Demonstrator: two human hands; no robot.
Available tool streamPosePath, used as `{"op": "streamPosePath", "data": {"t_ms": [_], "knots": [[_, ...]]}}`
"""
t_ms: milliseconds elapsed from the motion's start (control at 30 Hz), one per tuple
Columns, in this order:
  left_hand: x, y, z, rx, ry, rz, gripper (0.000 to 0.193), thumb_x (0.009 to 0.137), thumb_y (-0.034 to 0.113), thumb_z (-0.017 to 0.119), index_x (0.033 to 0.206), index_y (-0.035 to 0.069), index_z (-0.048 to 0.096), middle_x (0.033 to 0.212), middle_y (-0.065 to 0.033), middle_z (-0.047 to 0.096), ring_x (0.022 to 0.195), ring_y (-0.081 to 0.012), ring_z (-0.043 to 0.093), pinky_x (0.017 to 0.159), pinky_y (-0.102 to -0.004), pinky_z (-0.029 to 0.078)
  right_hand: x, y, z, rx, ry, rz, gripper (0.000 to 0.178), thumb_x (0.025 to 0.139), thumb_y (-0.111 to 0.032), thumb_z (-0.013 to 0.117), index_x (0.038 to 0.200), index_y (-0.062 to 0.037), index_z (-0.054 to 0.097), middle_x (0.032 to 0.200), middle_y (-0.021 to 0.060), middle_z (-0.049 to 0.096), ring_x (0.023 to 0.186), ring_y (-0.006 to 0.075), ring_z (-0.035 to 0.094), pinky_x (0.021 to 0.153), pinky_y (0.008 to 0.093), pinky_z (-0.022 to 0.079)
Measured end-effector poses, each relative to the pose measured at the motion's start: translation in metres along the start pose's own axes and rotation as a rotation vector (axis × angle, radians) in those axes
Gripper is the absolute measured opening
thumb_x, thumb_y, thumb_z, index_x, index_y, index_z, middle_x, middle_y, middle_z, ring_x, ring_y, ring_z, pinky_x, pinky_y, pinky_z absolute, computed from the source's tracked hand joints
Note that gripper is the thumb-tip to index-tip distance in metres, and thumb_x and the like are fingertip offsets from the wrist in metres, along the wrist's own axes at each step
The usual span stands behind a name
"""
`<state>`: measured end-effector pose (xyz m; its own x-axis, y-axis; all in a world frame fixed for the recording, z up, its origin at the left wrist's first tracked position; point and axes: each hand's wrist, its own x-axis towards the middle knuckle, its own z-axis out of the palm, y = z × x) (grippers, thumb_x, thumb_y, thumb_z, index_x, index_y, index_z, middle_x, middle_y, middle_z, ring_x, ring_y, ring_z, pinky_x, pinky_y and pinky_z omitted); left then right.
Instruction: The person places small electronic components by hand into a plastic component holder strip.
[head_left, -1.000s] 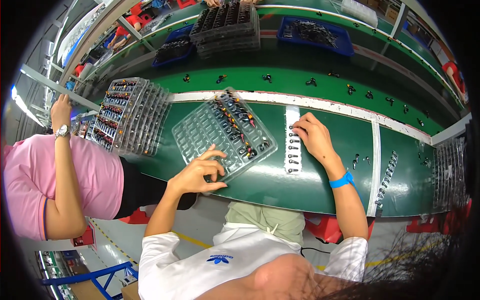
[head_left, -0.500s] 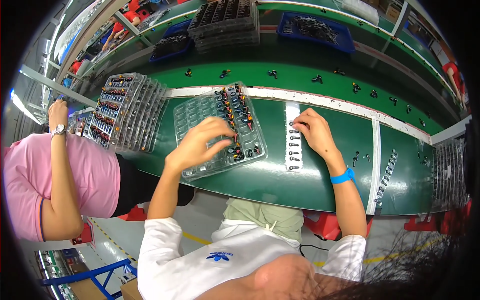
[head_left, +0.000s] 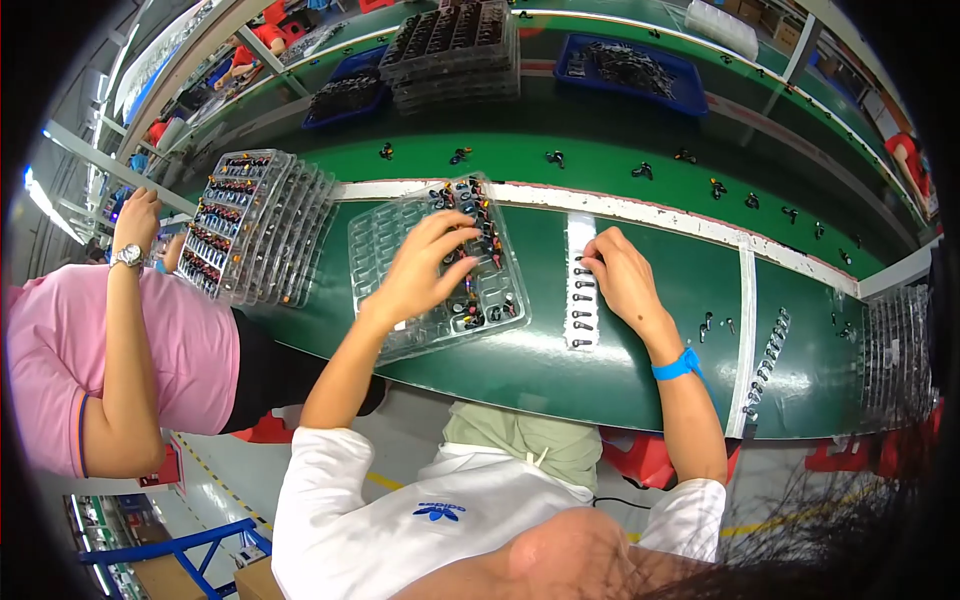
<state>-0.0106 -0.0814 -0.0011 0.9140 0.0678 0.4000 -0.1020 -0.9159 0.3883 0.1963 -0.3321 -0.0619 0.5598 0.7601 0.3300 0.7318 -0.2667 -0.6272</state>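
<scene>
My left hand (head_left: pixel 425 268) hovers over a clear plastic tray (head_left: pixel 372 262), thumb and fingers apart with nothing seen between them. Small black parts with coloured wire ends (head_left: pixel 487 222) fill the tray's right-hand pockets, while the left pockets show bare plastic. To the right lies a white strip (head_left: pixel 580 232) bearing a column of small black stem-shaped pieces (head_left: pixel 583 312) that look like earbud housings. At the upper end of that column my right hand (head_left: pixel 625 285), with a blue wristband, has its fingertips pinched together; whatever they hold is hidden.
Stacked clear trays (head_left: pixel 262 228) stand at left beside a co-worker in a pink shirt (head_left: pixel 165 350). Beyond the white ledge, a green belt (head_left: pixel 600 170) carries scattered black parts. Blue bins (head_left: pixel 690 95) sit farther back. A second row of pieces (head_left: pixel 770 360) lies right.
My left hand has risen slightly and moved away from the tray's lower pockets, its fingers spreading. My right hand has shifted slightly down the strip. The parts on the belt have shifted right.
</scene>
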Motion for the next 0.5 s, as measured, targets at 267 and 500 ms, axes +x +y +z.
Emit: {"op": "streamPosePath", "data": {"t_ms": [267, 500], "knots": [[-0.088, -0.027, -0.025, 0.119, -0.162, -0.256, 0.06, 0.1, 0.026, 0.065, 0.153, 0.002, 0.047, 0.166, -0.0206, 0.035, 0.157, -0.039, 0.025, 0.128, -0.051, 0.018, -0.002, -0.002, -0.003, -0.01, -0.005, -0.04, 0.011, 0.092, -0.008, 0.071, 0.097, -0.0031, 0.063, 0.102, 0.0113, 0.062, 0.092, 0.0357, 0.064, 0.079, 0.0447, 0.051], [-0.097, 0.019, -0.001, 0.458, -0.02, -0.46, 0.056, 0.1, 0.039, 0.065, 0.135, -0.005, 0.061, 0.157, -0.0247, 0.046, 0.138, -0.0459, 0.045, 0.115, -0.0533, 0.038, -0.001, -0.002, -0.002, -0.023, -0.008, -0.066, 0.012, 0.092, -0.007, 0.071, 0.098, -0.0019, 0.062, 0.101, 0.0128, 0.063, 0.091, 0.0365, 0.065, 0.079, 0.0432, 0.052]]}}
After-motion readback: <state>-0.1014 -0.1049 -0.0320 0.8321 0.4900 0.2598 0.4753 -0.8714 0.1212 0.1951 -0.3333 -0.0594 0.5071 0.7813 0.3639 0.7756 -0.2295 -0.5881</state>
